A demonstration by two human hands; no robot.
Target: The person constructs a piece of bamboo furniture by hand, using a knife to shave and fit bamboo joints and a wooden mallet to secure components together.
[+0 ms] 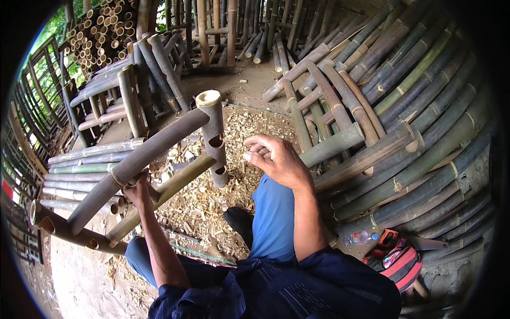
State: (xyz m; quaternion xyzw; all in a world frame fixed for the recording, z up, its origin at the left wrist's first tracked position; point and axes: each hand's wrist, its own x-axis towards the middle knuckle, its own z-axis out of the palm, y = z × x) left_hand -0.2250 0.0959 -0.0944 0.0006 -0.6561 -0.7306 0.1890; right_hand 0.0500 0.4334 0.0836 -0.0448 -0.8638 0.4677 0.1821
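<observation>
We had the bamboo frame [159, 170] in front of us, propped on the ground over a bed of bamboo shavings [212, 196]. Our left hand [137, 190] was wrapped shut around the thick curved pole [135, 162], low on its run, where a binding seemed to circle it. That pole's long axis climbed from lower left to upper right and met the short upright post [213, 135], which stood nearly vertical with round holes cut down its side. A thinner pole [170, 194] ran roughly parallel beneath and entered the post near its foot.

Our right hand [273, 159] hung free just to the right of the post, at about the height of its lower holes, fingers curled loosely and closed on nothing that we could see. So the post lay to the left of that grip and near it, and the right hand was plainly the nearer one to it; the left sat well down the curved pole.

Whether anything small sat between the right fingertips we could not tell. The left palm hid the binding and the pole's underside. The frame's lower end ran toward the dark rim at the left, where another holed pole [69, 231] lay. Stacked bamboo poles [414, 106] filled the right side, bent by the lens, and a red bag [401, 263] with a plastic bottle [360, 237] sat by our right knee
</observation>
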